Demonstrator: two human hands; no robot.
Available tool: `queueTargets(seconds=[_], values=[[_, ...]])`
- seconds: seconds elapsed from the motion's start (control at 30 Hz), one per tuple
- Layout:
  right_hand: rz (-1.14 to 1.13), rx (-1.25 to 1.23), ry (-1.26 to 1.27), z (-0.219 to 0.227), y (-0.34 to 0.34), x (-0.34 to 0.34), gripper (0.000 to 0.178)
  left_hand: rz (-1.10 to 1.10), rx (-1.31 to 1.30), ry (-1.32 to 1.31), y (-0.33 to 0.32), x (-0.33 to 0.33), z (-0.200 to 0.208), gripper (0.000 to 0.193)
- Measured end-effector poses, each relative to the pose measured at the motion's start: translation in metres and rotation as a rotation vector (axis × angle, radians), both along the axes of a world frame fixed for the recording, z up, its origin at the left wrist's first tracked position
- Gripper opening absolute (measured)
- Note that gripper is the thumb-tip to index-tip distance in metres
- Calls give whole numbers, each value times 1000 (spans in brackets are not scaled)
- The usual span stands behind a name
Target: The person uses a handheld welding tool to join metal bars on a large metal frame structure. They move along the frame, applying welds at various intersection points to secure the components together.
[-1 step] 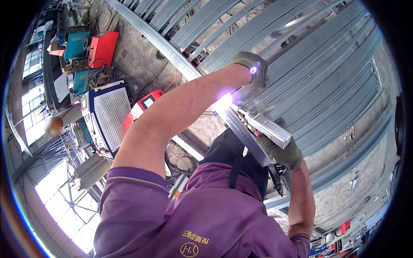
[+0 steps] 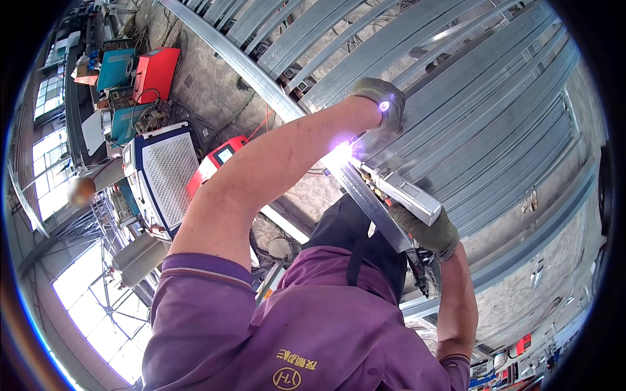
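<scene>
My right hand point(image 2: 430, 233), in a grey-green work glove, is wrapped round a silver handheld welding torch point(image 2: 407, 197). Bright violet-white light point(image 2: 342, 154) glares at the torch's tip and hides the spot where it meets the metal. Just left of the torch runs a square steel tube point(image 2: 379, 207), its near end close to my right hand. My left hand point(image 2: 383, 98), gloved too, rests farther out by the steel tubes point(image 2: 450, 124). Its fingers are turned away and hidden, so any grip is not visible.
Long steel bars lie in rows on the far and right sides, crossed by a thick rail point(image 2: 244, 68). On the left floor stand a white-and-blue machine point(image 2: 166, 173), a red box with a small screen point(image 2: 218, 156), a red cabinet point(image 2: 156, 75) and loose cables.
</scene>
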State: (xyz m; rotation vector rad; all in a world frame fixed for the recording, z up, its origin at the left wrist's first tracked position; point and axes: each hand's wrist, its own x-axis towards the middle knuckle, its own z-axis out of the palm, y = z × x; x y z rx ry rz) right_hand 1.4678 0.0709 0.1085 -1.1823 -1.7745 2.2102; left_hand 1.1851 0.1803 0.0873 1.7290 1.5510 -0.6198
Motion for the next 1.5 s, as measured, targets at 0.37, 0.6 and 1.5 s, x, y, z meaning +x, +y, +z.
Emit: queueTargets(seconds=[0.37,0.6,1.5], values=[[-18,5,17,-3,-2,3,39,-9,12,-4,0,-1,10,55],[-41,-32,19,0,-2,2,37,4,19,-16,-2,-1,12,56],[48,-102,-54,6,4,5,36,676,927,61,-99,-133,-2,46]])
